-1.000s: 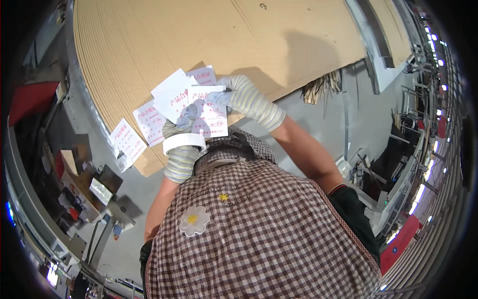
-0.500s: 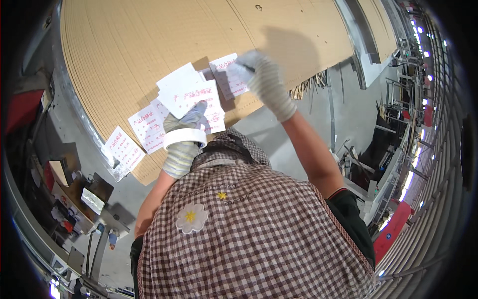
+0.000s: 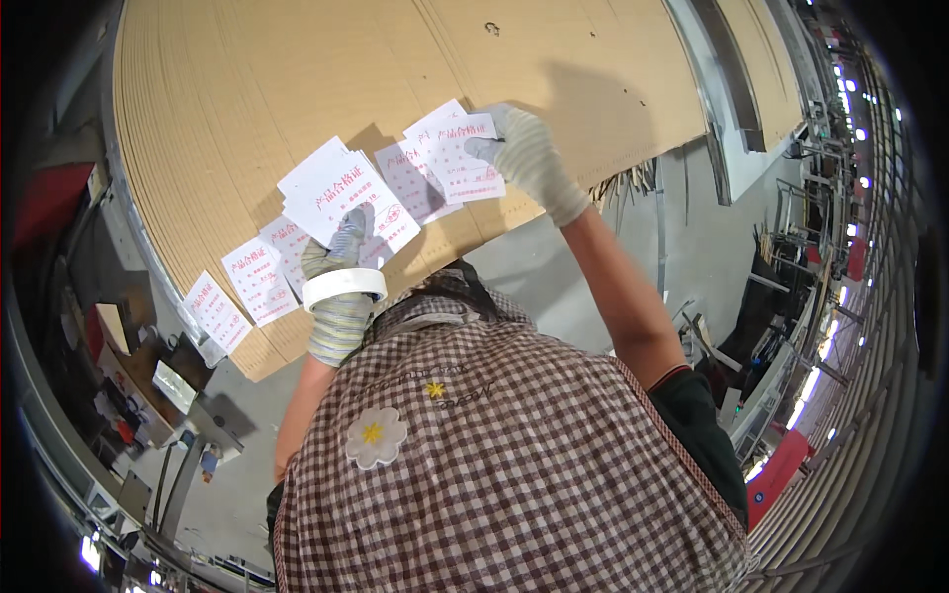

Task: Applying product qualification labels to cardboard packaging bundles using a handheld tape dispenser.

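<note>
My left hand [image 3: 341, 247], in a striped knit glove, grips a fanned stack of white paper cards [image 3: 331, 183] with red print, thumb on top. A white tape roll [image 3: 344, 286] rings that wrist like a bracelet. In my gloved right hand [image 3: 519, 153] a single card [image 3: 472, 170] is pinched at its upper right corner, over other cards. One more card [image 3: 410, 176] lies between the two hands. To the left, a row of similar cards [image 3: 255, 275] rests along the near edge of the cardboard, ending in a lone card [image 3: 215, 312].
A broad stack of brown cardboard [image 3: 326, 69] spreads under the cards, its near edge slanting up to the right. A metal frame [image 3: 717, 99] stands beyond its right end. Thin strips [image 3: 628, 183] stick out below the right edge. Shelving and clutter [image 3: 138, 366] sit at lower left.
My right hand has drawn down slightly and now holds a card in plain view. The left hand's stack has shifted left and turned, uncovering a card between the hands.
</note>
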The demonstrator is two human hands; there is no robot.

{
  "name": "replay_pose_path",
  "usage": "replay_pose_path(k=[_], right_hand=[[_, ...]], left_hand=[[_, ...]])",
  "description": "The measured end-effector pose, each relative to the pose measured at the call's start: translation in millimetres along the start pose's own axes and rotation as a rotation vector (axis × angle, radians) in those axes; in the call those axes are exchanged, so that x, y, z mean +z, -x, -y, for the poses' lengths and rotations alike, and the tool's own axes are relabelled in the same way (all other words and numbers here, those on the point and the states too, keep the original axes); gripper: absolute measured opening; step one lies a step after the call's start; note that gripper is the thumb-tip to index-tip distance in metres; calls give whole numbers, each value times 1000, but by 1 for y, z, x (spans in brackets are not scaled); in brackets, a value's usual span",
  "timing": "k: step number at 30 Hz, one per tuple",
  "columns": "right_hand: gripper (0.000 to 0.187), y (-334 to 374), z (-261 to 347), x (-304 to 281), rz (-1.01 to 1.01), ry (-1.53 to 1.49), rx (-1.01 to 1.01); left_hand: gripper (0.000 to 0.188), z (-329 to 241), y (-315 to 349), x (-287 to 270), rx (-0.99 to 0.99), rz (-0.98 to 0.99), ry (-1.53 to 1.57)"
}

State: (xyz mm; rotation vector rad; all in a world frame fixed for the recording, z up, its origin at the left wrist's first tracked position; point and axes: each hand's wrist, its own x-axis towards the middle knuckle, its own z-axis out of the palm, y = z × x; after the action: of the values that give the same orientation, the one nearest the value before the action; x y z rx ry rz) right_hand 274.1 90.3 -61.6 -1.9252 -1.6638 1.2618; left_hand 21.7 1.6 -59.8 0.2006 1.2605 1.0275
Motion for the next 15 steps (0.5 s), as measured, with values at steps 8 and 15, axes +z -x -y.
replay_pose_path(k=[8, 15], right_hand=[[30, 2, -6, 9, -35, 201, -39], [22, 29, 18, 12, -4, -356, 123]], left_hand=[[36, 13, -7, 1, 27, -36, 53], [32, -7, -8, -8, -74, -40, 129]])
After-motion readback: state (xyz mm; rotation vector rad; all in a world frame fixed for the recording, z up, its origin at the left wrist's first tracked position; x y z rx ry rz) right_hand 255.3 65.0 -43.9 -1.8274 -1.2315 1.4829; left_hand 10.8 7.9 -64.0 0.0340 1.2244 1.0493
